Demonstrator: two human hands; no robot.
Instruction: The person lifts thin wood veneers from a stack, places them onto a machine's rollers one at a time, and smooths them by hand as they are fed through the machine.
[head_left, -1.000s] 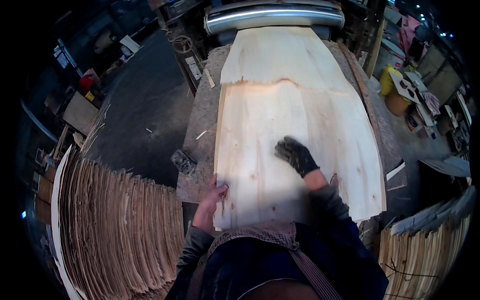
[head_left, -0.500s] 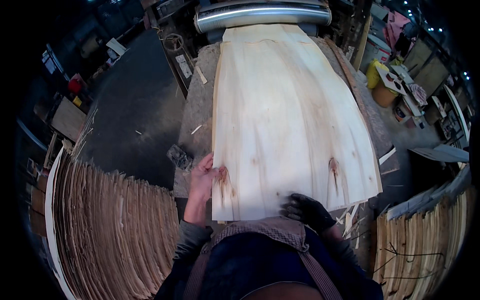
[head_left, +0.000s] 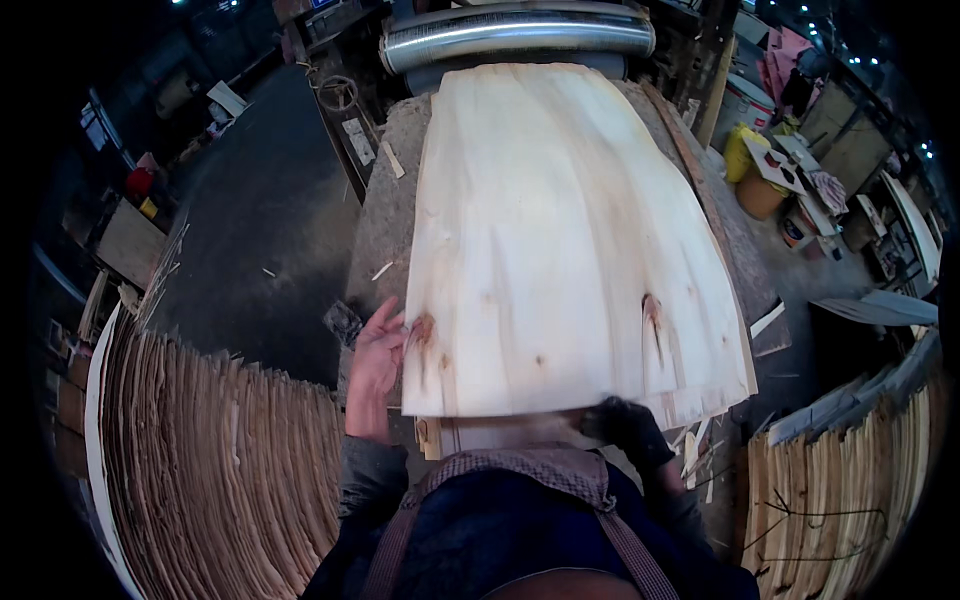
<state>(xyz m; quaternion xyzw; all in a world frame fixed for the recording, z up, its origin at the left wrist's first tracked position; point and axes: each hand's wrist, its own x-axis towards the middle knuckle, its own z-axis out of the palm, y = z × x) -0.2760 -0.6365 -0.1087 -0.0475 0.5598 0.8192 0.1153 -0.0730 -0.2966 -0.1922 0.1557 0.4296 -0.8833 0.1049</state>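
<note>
A large pale sheet of wood veneer (head_left: pixel 560 240) lies lengthwise in front of me, with brown knots near its close end. Beside its left edge is my bare left hand (head_left: pixel 375 355), open, fingers apart and fingertips near a knot. My right hand (head_left: pixel 628 430), in a dark glove, is at the sheet's near edge, right of the middle. Motion blur and the dark glove hide how its fingers are set. Below that near edge, part of another pale piece (head_left: pixel 480 432) shows in front of my apron.
A shiny metal roller (head_left: pixel 520 38) spans the far end of the worn table (head_left: pixel 385 225). Stacks of veneer stand on edge at left (head_left: pixel 220 450) and right (head_left: pixel 840 500). Wood scraps (head_left: pixel 697 445) lie by my right hand. Buckets (head_left: pixel 760 190) stand far right.
The sheet has moved away from me toward the roller, uncovering a pale piece at the near edge. The sheet end seen beyond it is gone. My left hand's fingers have spread.
</note>
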